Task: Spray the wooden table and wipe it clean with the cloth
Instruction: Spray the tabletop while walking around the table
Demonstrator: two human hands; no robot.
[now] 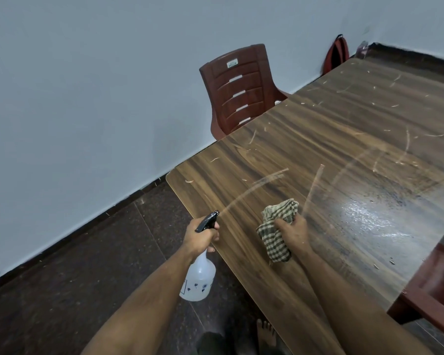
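The spray bottle hangs just off the near edge of the wooden surface, its white body below the wrist and its black nozzle tilted up toward the surface; the left hand has its grip clenched round the bottle's neck, fingers curled at the trigger, the forearm reaching forward from the lower left; a thin streak of spray arcs from the nozzle across the surface. Right of the bottle, on the surface near that same edge, lies the checked cloth, bunched and crumpled; the right hand rests on it with its grip closed on the folds, thumb and fingers pinching the fabric, the forearm lying along the surface. Farther right of the cloth the surface shines wet; beyond it pale scraps and streaks are scattered over the wood. A brown plastic chair stands at the far side of the surface against the pale wall; a red bag leans at the far corner; a bare foot shows on the dark floor below the bottle.
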